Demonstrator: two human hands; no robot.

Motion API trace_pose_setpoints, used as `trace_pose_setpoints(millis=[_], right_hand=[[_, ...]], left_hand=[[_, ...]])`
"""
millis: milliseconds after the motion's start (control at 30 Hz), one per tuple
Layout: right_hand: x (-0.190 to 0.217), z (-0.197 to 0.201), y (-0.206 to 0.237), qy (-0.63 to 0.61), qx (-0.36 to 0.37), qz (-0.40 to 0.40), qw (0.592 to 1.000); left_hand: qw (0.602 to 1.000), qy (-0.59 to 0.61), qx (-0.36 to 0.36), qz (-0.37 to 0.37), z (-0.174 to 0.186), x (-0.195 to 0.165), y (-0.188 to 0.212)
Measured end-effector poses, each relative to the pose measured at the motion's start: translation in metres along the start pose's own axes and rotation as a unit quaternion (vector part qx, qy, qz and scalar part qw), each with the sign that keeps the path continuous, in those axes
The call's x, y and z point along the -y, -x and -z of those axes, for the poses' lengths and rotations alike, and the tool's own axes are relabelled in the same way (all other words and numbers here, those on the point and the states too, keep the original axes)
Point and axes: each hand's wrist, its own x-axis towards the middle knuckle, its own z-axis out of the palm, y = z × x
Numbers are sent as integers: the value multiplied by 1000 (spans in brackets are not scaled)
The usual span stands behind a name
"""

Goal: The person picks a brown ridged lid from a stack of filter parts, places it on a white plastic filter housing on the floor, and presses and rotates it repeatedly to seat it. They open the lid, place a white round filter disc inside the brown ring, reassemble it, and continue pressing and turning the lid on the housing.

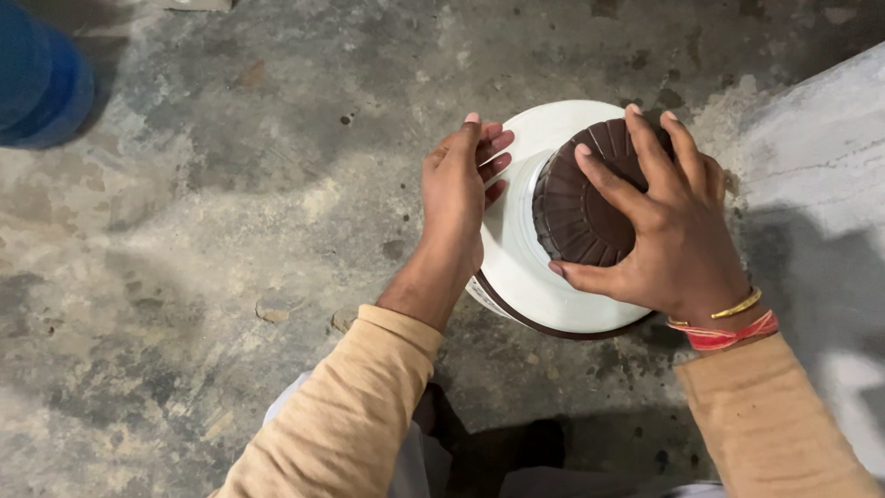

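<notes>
I see a blue drum (37, 78) at the top left on the stained concrete floor (230, 231), and a pale slab (820, 157) at right.

We see bare concrete floor (230, 231) open to the left — only a blue drum (41, 78) far off; a raised grey slab (820, 166) crowds the white jar (516, 267) on the right.
</notes>
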Motion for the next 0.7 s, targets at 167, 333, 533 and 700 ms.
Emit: trace_pose_setpoints(millis=[167,333,533,700], right_hand=[[-1,-4,-1,-21,11,10,1000],[-1,-7,-1,-17,17,14,1000],[0,-11,0,-13,13,17,1000],[0,-15,2,1,6,16,1000]], left_hand=[[1000,-6,-3,4,0,0,-1],[1000,2,0,4,0,1,-3],[1000,7,3,3,-1,1,-3],[1000,4,2,2,-1,0,-2]])
